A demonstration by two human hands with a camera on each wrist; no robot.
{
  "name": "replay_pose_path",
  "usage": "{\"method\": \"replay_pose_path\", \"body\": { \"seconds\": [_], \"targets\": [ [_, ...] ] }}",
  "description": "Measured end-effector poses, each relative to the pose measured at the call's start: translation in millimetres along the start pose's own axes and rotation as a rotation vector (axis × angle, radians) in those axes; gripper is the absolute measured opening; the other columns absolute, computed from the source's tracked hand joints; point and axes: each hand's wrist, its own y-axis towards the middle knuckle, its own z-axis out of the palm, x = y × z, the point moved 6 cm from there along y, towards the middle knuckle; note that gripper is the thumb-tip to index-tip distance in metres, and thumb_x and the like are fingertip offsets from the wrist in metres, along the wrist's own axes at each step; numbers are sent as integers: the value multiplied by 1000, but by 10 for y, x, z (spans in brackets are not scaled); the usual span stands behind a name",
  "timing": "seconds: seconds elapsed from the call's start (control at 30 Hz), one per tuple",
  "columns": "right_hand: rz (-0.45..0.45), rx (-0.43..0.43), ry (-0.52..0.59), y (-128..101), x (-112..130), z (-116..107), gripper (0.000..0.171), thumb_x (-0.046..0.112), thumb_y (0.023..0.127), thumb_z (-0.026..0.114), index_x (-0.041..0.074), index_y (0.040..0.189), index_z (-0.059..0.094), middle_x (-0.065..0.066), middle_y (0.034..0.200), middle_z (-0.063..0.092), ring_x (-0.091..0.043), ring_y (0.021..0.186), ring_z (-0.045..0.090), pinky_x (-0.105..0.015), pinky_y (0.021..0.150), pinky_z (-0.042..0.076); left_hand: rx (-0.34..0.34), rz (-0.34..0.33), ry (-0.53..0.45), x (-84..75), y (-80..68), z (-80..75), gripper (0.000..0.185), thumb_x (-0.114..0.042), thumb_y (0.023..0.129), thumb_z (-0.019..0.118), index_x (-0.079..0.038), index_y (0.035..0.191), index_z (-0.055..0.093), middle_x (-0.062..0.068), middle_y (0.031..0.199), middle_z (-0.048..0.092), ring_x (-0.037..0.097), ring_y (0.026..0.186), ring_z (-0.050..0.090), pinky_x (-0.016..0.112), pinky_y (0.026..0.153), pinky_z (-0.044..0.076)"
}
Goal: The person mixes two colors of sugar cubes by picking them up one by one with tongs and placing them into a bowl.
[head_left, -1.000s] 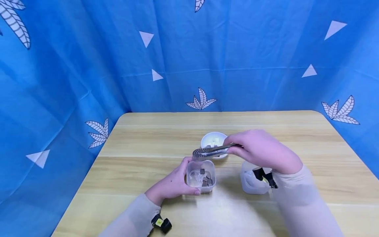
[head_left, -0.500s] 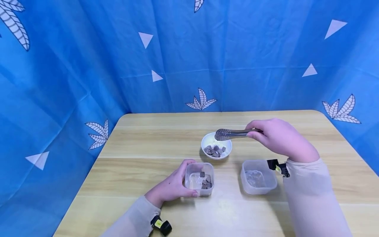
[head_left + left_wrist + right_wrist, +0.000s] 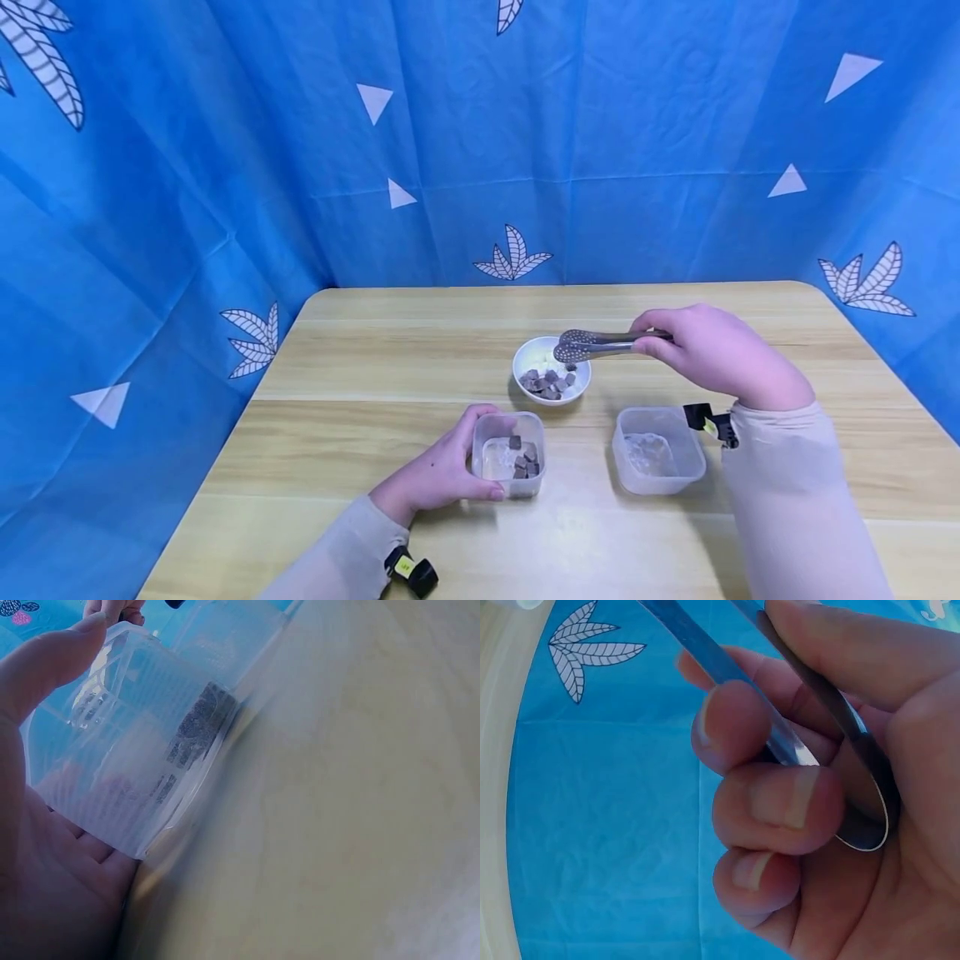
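Observation:
My right hand (image 3: 708,350) grips metal tongs (image 3: 600,342), whose perforated tips hover over a white bowl (image 3: 552,369) of brown cubes (image 3: 547,382). In the right wrist view my fingers (image 3: 780,795) curl round the tongs' arms (image 3: 817,727). My left hand (image 3: 442,467) clasps the left side of a clear plastic container (image 3: 507,452) that holds a few brown cubes (image 3: 525,458). The left wrist view shows that container (image 3: 142,742) against my palm (image 3: 45,885), thumb along its rim.
A second clear container (image 3: 658,450) stands right of the first, under my right wrist. Everything sits on a wooden table (image 3: 375,375) with a blue patterned cloth (image 3: 225,167) behind and on both sides.
My right hand swung the tongs from above the left container back and right to the white bowl, then lowered the tips a little. The left hand stayed on its container.

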Motion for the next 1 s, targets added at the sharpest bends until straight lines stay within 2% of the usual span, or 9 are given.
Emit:
{"method": "replay_pose_path", "body": {
  "seconds": [0.13, 0.3, 0.47, 0.63, 0.73, 0.83, 0.9, 1.0],
  "targets": [
    [-15, -6, 16, -32, 50, -45, 23, 34, 101, 64, 20, 116, 72, 12, 90, 67, -12, 76, 57, -44, 76, 51, 3, 5, -6, 4, 6, 3, 101, -24, 71, 91, -21, 150, 28, -9, 149, 47, 16, 133, 47, 48, 115, 30],
    [-78, -8, 50, -74, 250, -102, 22, 37, 100, 65, 23, 116, 72, 13, 96, 69, -8, 79, 60, -41, 77, 53, 7, 26, 1, -8, 12, -10, 101, -23, 71, 91, -21, 150, 28, -9, 150, 47, 17, 134, 47, 48, 116, 29],
    [-181, 21, 80, -87, 525, -72, 15, 35, 98, 68, 31, 112, 73, 21, 94, 65, -1, 72, 55, -31, 69, 50, 8, 31, 17, -14, 5, -8, 104, -22, 71, 91, -18, 152, 26, -7, 151, 46, 19, 135, 46, 51, 116, 30],
    [-313, 25, 22, -80, 817, 7, 11, 34, 96, 71, 30, 105, 76, 23, 93, 66, 3, 70, 53, -28, 66, 50, 3, 5, 16, -3, -8, -1, 103, -23, 71, 91, -25, 151, 27, -2, 148, 48, 21, 128, 53, 50, 112, 36],
    [-363, 28, -33, -74, 984, 28, 8, 35, 93, 72, 28, 96, 75, 22, 83, 63, 3, 66, 51, -27, 60, 48, 4, -11, 19, -2, -7, 11, 103, -26, 70, 91, -27, 151, 26, 0, 145, 49, 20, 122, 56, 48, 109, 40],
    [-376, 74, -67, -23, 1137, 34, 5, 34, 91, 73, 32, 86, 72, 24, 73, 56, 2, 61, 48, -25, 53, 44, 14, -18, 16, 8, 1, 22, 105, -27, 71, 92, -24, 152, 25, 2, 145, 49, 21, 121, 57, 47, 109, 41],
    [-372, 141, -75, 46, 1237, 46, 11, 32, 89, 73, 34, 80, 67, 23, 67, 50, -1, 58, 45, -25, 50, 40, 12, -19, 29, 17, 2, 16, 106, -29, 71, 91, -22, 153, 24, 3, 144, 49, 20, 122, 56, 47, 109, 40],
    [-341, 265, -90, 170, 1382, 79, 16, 28, 85, 76, 34, 74, 66, 21, 63, 51, -5, 55, 45, -27, 49, 40, 17, -1, 20, 15, 15, 8, 103, -27, 72, 91, -23, 151, 26, -1, 148, 47, 20, 129, 52, 47, 111, 38]
  ]
}}
